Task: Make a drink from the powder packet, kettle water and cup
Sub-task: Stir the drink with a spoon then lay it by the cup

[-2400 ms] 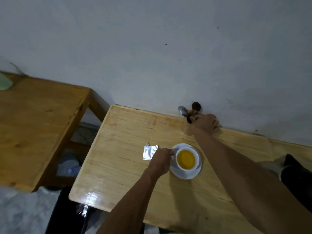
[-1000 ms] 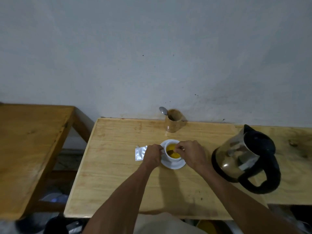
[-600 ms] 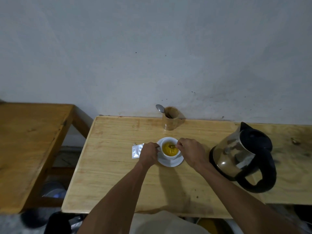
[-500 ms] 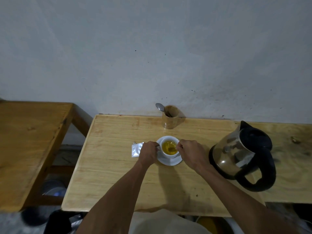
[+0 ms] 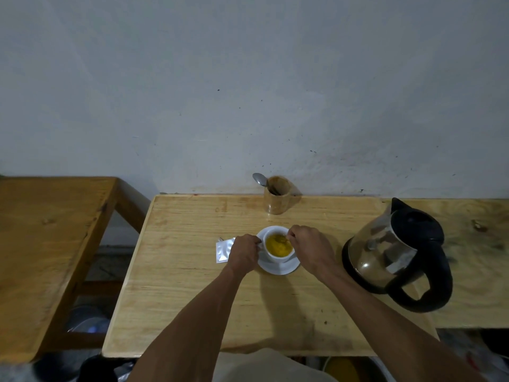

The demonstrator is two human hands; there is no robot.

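A white cup [image 5: 276, 257] full of yellow liquid stands on a white saucer [image 5: 278, 267] in the middle of the light wooden table [image 5: 192, 299]. My left hand [image 5: 244, 253] grips the cup's handle on its left side. My right hand [image 5: 309, 248] pinches a spoon [image 5: 282, 239] whose bowl dips into the liquid. A silver powder packet [image 5: 223, 250] lies flat just left of my left hand. The steel kettle [image 5: 396, 256] with a black handle stands to the right of the cup.
A wooden holder [image 5: 277, 198] with one spoon [image 5: 260, 179] in it stands at the table's back edge against the grey wall. A darker wooden table [image 5: 44, 244] stands to the left, with a gap between them.
My right hand took a spoon from the holder at the back, brought it to the cup and put it into the liquid. My left hand stayed on the cup's handle.
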